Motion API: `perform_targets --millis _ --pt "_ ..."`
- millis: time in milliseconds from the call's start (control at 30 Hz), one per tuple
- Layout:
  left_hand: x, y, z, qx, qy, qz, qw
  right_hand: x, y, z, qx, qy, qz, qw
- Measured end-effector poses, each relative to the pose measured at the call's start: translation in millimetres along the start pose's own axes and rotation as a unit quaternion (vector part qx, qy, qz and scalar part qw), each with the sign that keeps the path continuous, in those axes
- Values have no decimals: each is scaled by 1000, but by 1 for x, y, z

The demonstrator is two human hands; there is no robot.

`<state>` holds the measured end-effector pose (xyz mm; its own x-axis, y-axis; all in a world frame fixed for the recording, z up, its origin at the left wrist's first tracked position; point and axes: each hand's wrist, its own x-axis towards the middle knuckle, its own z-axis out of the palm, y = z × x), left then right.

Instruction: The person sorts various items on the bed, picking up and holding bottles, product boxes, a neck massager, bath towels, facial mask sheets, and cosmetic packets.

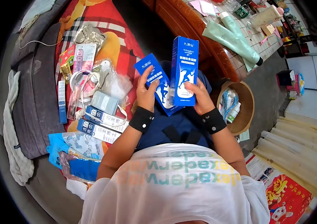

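My left hand (pixel 146 91) is closed on a blue gel box (pixel 163 98), which tilts to the left, with a finger and the thumb lying across its printed front. A second blue gel box (pixel 185 48) stands nearly upright in my right hand (pixel 201 98), its thumb pressed on the lower front. White lettering and a running figure show on both boxes. The right box partly overlaps the lower edge of the left one. Both are above my lap, and black bands circle both wrists.
On the sofa to the left lie toothpaste boxes (pixel 100 131), a white cable, plastic-wrapped items and blue packets (pixel 82 168). Right of my knees stands a round bin (pixel 248 115) holding bottles. Pale green tubes (pixel 229 41) rest on the tiled table (pixel 211 19).
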<state>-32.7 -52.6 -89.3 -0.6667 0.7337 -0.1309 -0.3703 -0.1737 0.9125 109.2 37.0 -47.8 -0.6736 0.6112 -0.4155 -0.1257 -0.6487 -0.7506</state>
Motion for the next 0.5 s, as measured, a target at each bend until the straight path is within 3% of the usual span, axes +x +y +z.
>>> perform_targets --millis 100,267,400,500 --pt "2 16 9 -59 -7 -16 998 -7 -9 -5 7 -1 18 1000" --pt "8 15 12 -24 -36 -7 999 -20 -8 -19 -24 1 51 998" --pt "5 4 16 -33 -15 -23 999 -29 -2 -27 -168 24 18 985" --pt "8 -7 15 -30 -14 -66 997 -29 11 -26 -148 59 50 986"
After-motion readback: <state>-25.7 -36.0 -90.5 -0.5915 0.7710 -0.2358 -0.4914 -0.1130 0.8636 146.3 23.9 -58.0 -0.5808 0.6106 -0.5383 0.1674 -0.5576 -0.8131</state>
